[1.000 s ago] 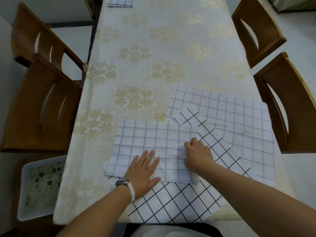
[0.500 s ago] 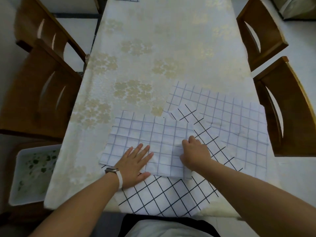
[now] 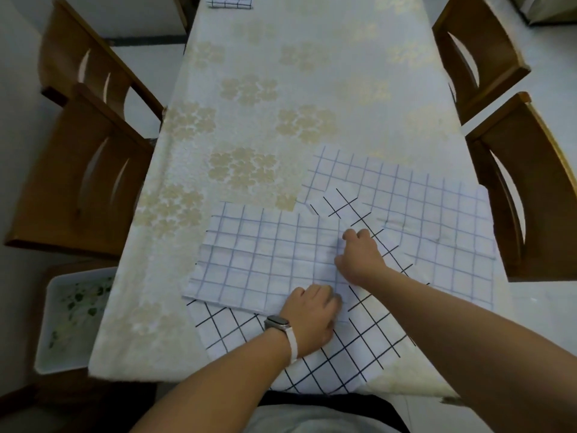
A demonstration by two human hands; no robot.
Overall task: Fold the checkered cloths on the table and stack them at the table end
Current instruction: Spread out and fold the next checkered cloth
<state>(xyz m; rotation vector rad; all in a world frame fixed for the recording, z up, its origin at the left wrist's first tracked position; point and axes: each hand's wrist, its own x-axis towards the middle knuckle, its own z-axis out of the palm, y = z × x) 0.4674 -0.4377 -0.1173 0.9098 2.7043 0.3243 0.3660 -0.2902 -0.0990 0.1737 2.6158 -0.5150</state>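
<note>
A folded blue-checked cloth (image 3: 262, 257) lies near the table's front edge. My left hand (image 3: 312, 317) grips its near right corner with fingers curled. My right hand (image 3: 359, 254) pinches its right edge higher up. Under it lies a black-checked cloth (image 3: 312, 364), set at an angle and reaching the table's front edge. A second blue-checked cloth (image 3: 437, 220) lies flat to the right, partly over the black-checked one. At the far end of the table a small folded checkered cloth (image 3: 230, 1) shows at the top of the view.
The table carries a cream cloth with gold flowers (image 3: 281, 104). Two wooden chairs (image 3: 84, 170) stand on the left, two more chairs (image 3: 524, 189) on the right. A white tray (image 3: 71, 320) with green scraps sits on the floor at the front left.
My left hand slid right from lying flat on the folded cloth and closed on its near right corner. My right hand stays on the right edge.
</note>
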